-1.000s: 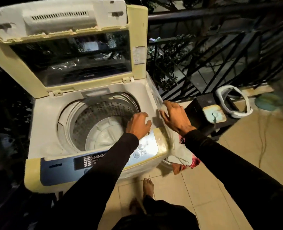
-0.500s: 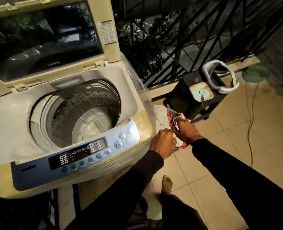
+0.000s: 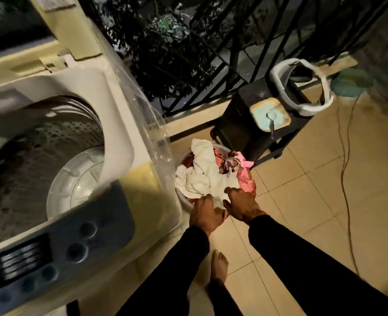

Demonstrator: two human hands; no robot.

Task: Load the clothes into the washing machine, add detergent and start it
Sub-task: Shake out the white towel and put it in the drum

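Drum [image 3: 40, 160] of the washing machine [image 3: 120, 124] sits at nine o'clock, lid up, no clothes visible inside. Laundry pile [image 3: 211, 174] fills a basin [image 3: 185, 202] on the floor at centre. Left hand [image 3: 207, 214] and right hand [image 3: 242, 205] rest on its near edge at six o'clock; whether either grips cannot be told. Cloth judged soft, light, limp: gather in bunches from beneath.

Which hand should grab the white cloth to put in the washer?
Probably the left hand. It rests at the near edge of the white cloth and is on the washer side, so its lift to the drum is shorter. The right hand also touches the pile, farther from the washer.
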